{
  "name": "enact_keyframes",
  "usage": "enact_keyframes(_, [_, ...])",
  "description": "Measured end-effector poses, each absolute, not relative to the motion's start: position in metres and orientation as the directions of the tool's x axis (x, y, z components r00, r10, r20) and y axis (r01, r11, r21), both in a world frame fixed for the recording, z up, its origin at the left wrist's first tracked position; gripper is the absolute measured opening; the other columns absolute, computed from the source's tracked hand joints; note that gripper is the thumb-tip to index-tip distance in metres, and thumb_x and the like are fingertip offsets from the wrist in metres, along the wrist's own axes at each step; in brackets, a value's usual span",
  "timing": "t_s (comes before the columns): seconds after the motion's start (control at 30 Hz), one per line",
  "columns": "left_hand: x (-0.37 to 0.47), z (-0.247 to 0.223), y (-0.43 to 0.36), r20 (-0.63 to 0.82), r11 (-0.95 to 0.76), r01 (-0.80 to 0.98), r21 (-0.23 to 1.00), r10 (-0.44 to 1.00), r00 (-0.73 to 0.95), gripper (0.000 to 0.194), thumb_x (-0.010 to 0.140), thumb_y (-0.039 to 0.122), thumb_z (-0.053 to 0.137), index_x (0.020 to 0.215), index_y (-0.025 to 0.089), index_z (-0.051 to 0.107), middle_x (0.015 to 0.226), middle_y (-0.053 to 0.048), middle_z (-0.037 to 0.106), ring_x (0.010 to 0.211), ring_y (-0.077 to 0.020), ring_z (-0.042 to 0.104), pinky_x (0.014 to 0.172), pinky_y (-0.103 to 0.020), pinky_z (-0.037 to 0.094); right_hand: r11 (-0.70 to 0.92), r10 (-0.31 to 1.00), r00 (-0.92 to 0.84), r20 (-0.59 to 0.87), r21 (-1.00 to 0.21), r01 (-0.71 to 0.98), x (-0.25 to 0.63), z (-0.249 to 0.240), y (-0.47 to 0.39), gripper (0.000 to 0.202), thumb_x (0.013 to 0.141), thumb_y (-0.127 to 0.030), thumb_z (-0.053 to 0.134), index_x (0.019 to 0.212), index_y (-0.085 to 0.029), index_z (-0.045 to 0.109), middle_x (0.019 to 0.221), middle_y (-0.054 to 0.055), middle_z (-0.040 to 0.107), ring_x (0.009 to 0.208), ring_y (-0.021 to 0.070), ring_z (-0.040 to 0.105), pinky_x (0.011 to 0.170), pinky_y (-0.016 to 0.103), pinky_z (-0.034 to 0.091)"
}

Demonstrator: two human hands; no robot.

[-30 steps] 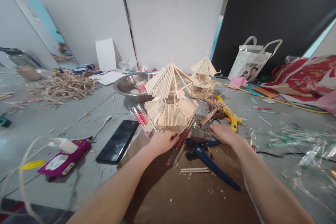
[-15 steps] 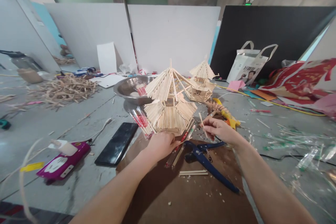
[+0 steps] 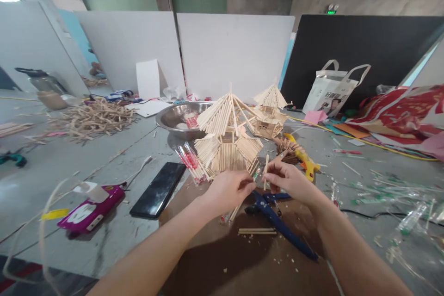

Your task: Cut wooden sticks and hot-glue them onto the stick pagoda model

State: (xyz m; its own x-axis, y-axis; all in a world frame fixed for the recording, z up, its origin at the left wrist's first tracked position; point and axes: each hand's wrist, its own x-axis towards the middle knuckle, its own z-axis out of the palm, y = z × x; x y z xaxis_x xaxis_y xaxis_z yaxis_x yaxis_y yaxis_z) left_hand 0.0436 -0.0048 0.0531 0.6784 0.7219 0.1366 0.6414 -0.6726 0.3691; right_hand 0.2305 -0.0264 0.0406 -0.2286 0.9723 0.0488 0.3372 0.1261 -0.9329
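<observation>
Right hand: fingers closed on a short wooden stick, held near upright beside the stick-built pavilion. Left hand: fingers curled together just in front of the pavilion's lower edge; could not tell whether they gripped anything. Blue cutters and loose cut sticks lay on the brown board; yellow glue gun beyond the right hand.

Handling, as judged: stick looked light, stiff and dry, little slip, liable to snap if bent; a light pinch around the middle seemed best. Pavilion looked light but fragile, its roof slats easily knocked loose; low on the base seemed the safer hold, clear of the eaves.
</observation>
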Motion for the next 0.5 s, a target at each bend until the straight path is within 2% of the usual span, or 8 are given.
enact_keyframes(0.07, [0.042, 0.048, -0.003, 0.095, -0.643, 0.696, 0.320, 0.752, 0.652, 0.032, 0.080, 0.036, 0.032, 0.081, 0.019, 0.059, 0.076, -0.003, 0.062, 0.069, -0.0144, 0.056, 0.059, -0.024, 0.040, 0.146, 0.987, -0.130, 0.091, -0.840, 0.522, 0.235, 0.034, -0.022, 0.015, 0.072, -0.034, 0.046, 0.072, -0.019, 0.048, 0.060, -0.002, 0.052, 0.049, 0.0099, 0.048, 0.048, 0.023, 0.037])
enact_keyframes(0.13, [0.040, 0.041, -0.003, 0.048, -0.598, 0.769, 0.225, 0.796, 0.604, 0.031, 0.079, 0.035, 0.034, 0.079, 0.017, 0.059, 0.076, -0.006, 0.062, 0.071, -0.0172, 0.057, 0.061, -0.027, 0.041, 0.130, 0.990, -0.058, 0.127, -0.686, 0.716, 0.241, 0.026, -0.015, 0.014, 0.072, -0.032, 0.045, 0.071, -0.020, 0.050, 0.064, 0.000, 0.056, 0.057, 0.0126, 0.051, 0.054, 0.024, 0.037])
enact_keyframes(0.23, [0.037, 0.027, -0.003, -0.028, -0.526, 0.847, 0.075, 0.848, 0.529, 0.030, 0.077, 0.034, 0.036, 0.077, 0.015, 0.059, 0.076, -0.010, 0.062, 0.074, -0.0231, 0.059, 0.063, -0.033, 0.043, 0.013, 0.998, 0.013, 0.058, -0.425, 0.905, 0.248, 0.012, -0.005, 0.014, 0.073, -0.028, 0.041, 0.073, -0.020, 0.054, 0.072, 0.003, 0.061, 0.069, 0.0175, 0.055, 0.057, 0.026, 0.034])
enact_keyframes(0.3, [0.038, 0.019, -0.003, -0.078, -0.518, 0.855, 0.022, 0.852, 0.518, 0.030, 0.076, 0.037, 0.038, 0.079, 0.015, 0.059, 0.075, -0.012, 0.062, 0.076, -0.0257, 0.059, 0.063, -0.036, 0.043, -0.065, 0.998, 0.068, 0.000, -0.287, 0.956, 0.250, 0.004, -0.001, 0.018, 0.073, -0.025, 0.039, 0.079, -0.021, 0.055, 0.079, 0.005, 0.062, 0.075, 0.0200, 0.056, 0.056, 0.026, 0.033])
enact_keyframes(0.4, [0.040, 0.010, -0.005, -0.123, -0.542, 0.840, -0.003, 0.834, 0.538, 0.031, 0.073, 0.039, 0.042, 0.084, 0.015, 0.058, 0.077, -0.012, 0.062, 0.079, -0.0267, 0.058, 0.064, -0.037, 0.044, -0.109, 0.994, 0.104, -0.036, -0.196, 0.975, 0.248, -0.003, 0.002, 0.023, 0.075, -0.028, 0.038, 0.090, -0.021, 0.053, 0.086, 0.007, 0.063, 0.079, 0.0213, 0.057, 0.054, 0.025, 0.031])
enact_keyframes(0.5, [0.042, 0.004, -0.008, -0.134, -0.555, 0.832, -0.002, 0.824, 0.550, 0.033, 0.070, 0.042, 0.045, 0.086, 0.016, 0.057, 0.079, -0.012, 0.062, 0.079, -0.0268, 0.058, 0.065, -0.037, 0.045, -0.089, 0.995, 0.079, -0.056, -0.188, 0.978, 0.244, -0.003, 0.001, 0.023, 0.076, -0.032, 0.038, 0.090, -0.021, 0.053, 0.084, 0.006, 0.063, 0.079, 0.0204, 0.057, 0.054, 0.025, 0.030])
